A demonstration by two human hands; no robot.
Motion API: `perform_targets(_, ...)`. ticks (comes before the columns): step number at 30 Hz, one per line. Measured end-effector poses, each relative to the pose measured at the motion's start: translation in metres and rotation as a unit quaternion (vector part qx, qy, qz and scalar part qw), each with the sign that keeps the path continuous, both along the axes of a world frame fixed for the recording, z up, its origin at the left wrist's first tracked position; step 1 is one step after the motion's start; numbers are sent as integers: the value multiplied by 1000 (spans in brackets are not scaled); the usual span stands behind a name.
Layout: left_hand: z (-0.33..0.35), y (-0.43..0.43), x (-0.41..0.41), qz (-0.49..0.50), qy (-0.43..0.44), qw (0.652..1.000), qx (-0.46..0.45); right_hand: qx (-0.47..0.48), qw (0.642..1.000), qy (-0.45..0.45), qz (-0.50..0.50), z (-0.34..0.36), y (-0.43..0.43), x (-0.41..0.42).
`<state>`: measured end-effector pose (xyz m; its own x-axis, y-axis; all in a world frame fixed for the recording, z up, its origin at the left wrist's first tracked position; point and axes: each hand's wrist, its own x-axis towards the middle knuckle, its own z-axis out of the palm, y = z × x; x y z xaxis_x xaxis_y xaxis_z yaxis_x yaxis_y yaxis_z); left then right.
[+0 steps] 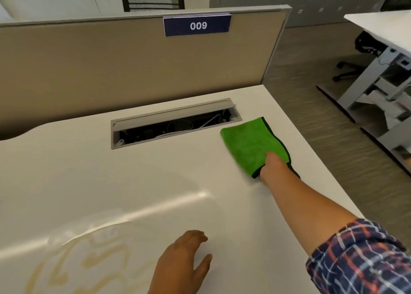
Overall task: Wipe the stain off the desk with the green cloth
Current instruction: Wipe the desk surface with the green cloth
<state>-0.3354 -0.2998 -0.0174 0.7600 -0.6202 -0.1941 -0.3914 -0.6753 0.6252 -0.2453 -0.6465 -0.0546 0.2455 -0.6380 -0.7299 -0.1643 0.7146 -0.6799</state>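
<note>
Stain [84, 258] unwiped at near-left of counter [155, 182]. Cloth [251, 144] far right, clasped by right hand [272, 164]. Left hand [182, 262] open, empty. Wiping outstanding.

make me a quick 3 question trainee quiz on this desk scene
1. True or false: the right hand is gripping the cloth.
2. Where is the stain? A) under the cloth B) near left of the desk, apart from the cloth C) inside the cable tray
3. Fill in: the left hand rests flat on the ____.

Key: 1 true; 2 B; 3 desk
</note>
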Motion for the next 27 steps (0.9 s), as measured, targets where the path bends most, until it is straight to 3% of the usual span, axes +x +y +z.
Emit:
perform_targets(2, 3, -3, -2, 15, 8, 1000, -10, 36, 996, -56, -52, 4, -5, 2)
perform_targets(6, 11, -3, -3, 54, 40, 997, -39, 27, 995, -97, -17, 9, -14, 0)
perform_targets(12, 15, 16, -3, 158, 98, 976, -110, 20, 973, -230, 22, 47, 2, -17)
perform_targets(16, 23, 33, 1, 225, 153, 950, -150, 43, 964, -247, 90, 91, 38, -39)
perform_targets(23, 29, 76, 5, 309, 346, 852, -242, 107, 928, -244, 262, 157, 158, -104)
perform_targets(27, 29, 110, 3, 287, 479, 779, -286, 136, 891, -268, 339, 180, 246, -135)
